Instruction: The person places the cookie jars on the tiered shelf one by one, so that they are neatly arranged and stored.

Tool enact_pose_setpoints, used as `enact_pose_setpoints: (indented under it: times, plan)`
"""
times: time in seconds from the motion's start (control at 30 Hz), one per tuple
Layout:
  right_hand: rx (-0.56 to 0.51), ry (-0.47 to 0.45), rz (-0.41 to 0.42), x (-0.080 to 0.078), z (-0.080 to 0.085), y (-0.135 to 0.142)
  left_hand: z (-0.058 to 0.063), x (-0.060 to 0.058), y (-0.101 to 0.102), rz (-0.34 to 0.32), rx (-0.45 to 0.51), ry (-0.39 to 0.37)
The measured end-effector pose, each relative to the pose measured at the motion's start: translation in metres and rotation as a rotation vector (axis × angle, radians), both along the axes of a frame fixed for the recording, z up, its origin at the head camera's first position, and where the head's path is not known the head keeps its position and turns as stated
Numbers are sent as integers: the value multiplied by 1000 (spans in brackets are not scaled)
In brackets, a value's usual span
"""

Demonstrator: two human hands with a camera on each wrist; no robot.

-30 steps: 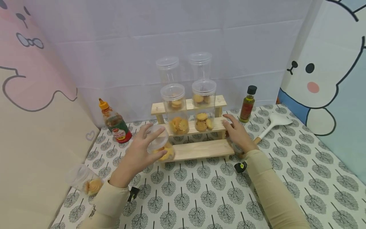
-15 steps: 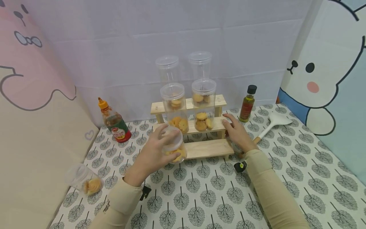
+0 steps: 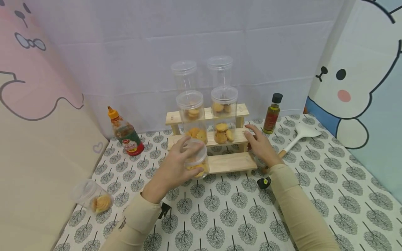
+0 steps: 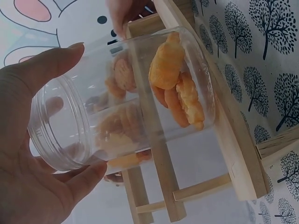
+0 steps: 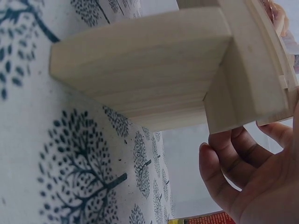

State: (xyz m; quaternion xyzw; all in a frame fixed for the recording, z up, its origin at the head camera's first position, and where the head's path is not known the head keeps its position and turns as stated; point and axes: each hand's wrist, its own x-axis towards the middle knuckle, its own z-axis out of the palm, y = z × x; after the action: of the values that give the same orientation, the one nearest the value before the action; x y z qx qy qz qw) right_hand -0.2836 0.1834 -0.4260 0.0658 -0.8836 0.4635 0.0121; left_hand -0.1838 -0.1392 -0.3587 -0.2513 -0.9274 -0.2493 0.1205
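My left hand (image 3: 174, 169) holds a clear plastic jar (image 3: 199, 158) by its lid end, thumb on one side and fingers on the other. Golden pastry pieces (image 4: 170, 70) lie at the bottom of that jar. It stands over the left part of the lowest step of a three-tier wooden stand (image 3: 232, 162). My right hand (image 3: 262, 148) grips the right end of the middle step, its curled fingertips against the wood in the right wrist view. Two cookie jars, one left (image 3: 193, 118) and one right (image 3: 224, 115), stand on the middle step.
Two more clear jars, one left (image 3: 184, 76) and one right (image 3: 220, 71), stand on the top step. A tipped jar (image 3: 94, 197) lies at the left. A sauce bottle (image 3: 125, 132), an oil bottle (image 3: 272, 113) and a white spatula (image 3: 301, 134) flank the stand.
My left hand has moved right along the lowest step with its jar, mostly in the first half second. The right hand and the stand have stayed in place.
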Motion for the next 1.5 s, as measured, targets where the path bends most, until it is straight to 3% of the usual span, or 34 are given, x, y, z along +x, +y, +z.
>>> enact_pose_setpoints:
  times: [0.47,0.73,1.07,1.5]
  plan:
    - [-4,0,-6,2,0,1,-5,-1,6,16,-30,62]
    - [-1,5,-6,0,-1,2,-9,-1,8,16,22,75]
    - [-13,6,2,0,1,1,-14,-3,11,75,52,68]
    - [-11,-6,3,-1,-3,0,-16,-3,15,75,105,35]
